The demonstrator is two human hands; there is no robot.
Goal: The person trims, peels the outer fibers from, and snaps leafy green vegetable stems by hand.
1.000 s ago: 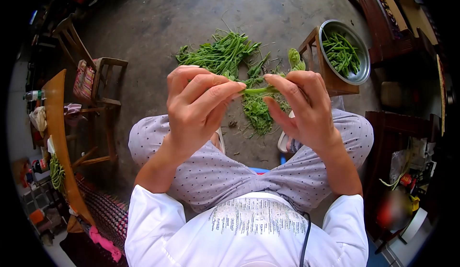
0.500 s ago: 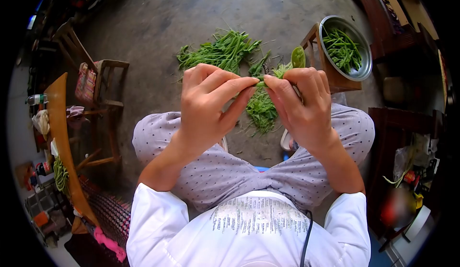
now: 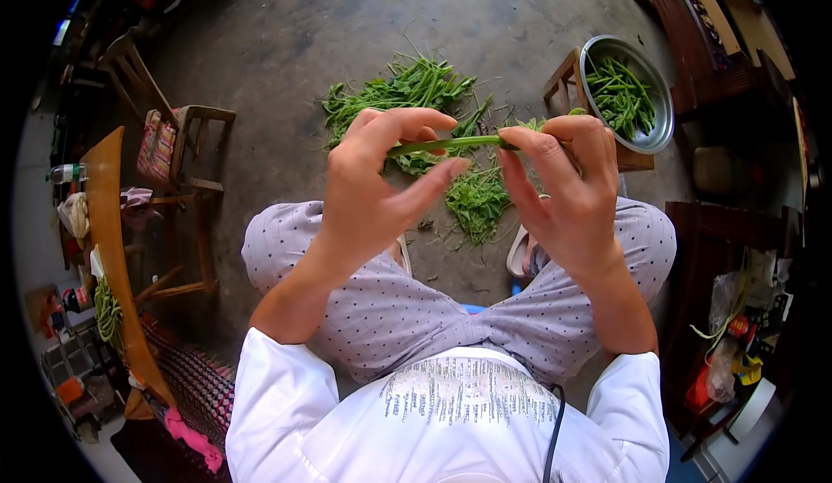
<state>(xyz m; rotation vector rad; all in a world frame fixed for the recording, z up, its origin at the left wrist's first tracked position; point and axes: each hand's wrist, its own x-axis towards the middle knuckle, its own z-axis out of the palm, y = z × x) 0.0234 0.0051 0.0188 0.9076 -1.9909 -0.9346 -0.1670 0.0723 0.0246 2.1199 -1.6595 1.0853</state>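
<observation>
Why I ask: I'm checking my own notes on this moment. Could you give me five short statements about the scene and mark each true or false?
1. The right hand holds a green stem between thumb and fingers. True.
2. The left hand is clenched in a fist. False: it is open, with thumb and fingertips apart.
3. Leafy greens lie on the floor beyond the hands. True.
4. The metal basin stands on the floor. False: it rests on a wooden stool.
5. Green pieces lie inside the basin. True.
</observation>
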